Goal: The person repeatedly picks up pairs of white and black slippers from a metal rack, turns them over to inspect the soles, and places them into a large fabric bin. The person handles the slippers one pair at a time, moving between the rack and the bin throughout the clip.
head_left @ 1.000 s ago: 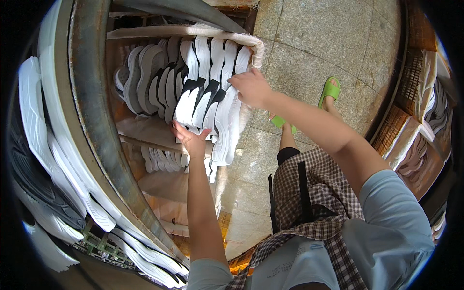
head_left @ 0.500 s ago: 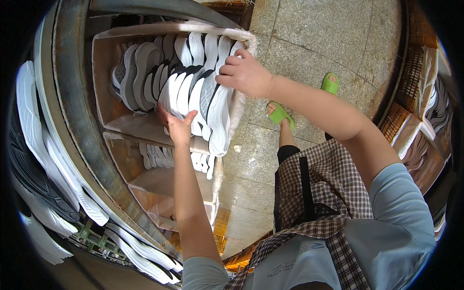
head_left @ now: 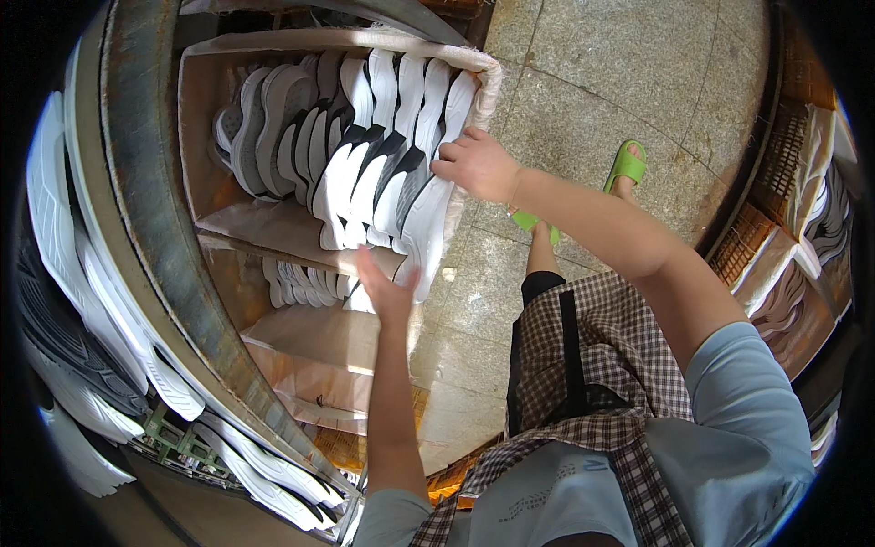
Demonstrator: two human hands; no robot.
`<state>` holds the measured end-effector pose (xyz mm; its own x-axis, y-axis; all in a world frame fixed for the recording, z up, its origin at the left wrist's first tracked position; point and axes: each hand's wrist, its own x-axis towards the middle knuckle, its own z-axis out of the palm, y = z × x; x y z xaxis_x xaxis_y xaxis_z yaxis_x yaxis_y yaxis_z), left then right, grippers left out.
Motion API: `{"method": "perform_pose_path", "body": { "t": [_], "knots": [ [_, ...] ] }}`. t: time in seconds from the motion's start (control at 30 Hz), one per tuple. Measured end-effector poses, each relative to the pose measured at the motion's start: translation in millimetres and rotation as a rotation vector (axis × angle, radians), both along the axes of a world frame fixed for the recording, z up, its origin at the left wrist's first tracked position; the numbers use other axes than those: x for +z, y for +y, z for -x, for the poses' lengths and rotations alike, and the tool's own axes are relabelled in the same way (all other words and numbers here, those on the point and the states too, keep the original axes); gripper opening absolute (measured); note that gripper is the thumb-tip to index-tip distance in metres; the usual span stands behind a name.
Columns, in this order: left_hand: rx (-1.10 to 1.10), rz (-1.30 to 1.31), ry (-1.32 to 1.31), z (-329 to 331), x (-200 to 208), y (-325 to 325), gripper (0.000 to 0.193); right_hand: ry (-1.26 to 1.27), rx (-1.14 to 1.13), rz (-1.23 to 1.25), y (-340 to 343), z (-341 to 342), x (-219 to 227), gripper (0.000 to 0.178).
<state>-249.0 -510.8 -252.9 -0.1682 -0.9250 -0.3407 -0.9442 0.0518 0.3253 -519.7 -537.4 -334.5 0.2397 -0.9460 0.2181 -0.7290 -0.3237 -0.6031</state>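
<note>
White and grey shoe soles [head_left: 342,187] stand on edge in a packed row inside a cloth-lined bin [head_left: 273,41]. Some have black patches. At the row's right end, my right hand [head_left: 478,164] is closed with bent fingers on the edge of the outermost white sole [head_left: 424,214]. Near the lower tips of these soles is my left hand [head_left: 390,290], slightly blurred, thumb and fingers spread apart. Whether it touches the last sole cannot be made out.
A second bin [head_left: 314,328] with smaller soles adjoins below. A rusty curved metal rail [head_left: 150,137] runs along the left, with more white and black soles [head_left: 68,191] beyond it. Other lined bins [head_left: 775,264] stand at right. Green slippers [head_left: 629,166] are on the tiled floor.
My left hand has moved right and down, away from the middle of the row. My right hand has shifted slightly right and down along the outermost sole. One foot has stepped a little.
</note>
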Motion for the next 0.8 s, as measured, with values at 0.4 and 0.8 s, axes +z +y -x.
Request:
{"method": "perform_pose_path", "body": {
  "t": [0.4, 0.8],
  "knots": [
    [-0.058, 0.314, -0.128, 1.1, -54.8, 28.9, 0.049, -0.066, 0.055, 0.082, -17.7, 7.2, 34.4, 0.020],
    [-0.155, 0.277, -0.132, -23.4, -97.1, 47.8, 0.041, -0.056, 0.018, -0.110, 14.5, -3.2, 13.6, 0.026]
  ]
}}
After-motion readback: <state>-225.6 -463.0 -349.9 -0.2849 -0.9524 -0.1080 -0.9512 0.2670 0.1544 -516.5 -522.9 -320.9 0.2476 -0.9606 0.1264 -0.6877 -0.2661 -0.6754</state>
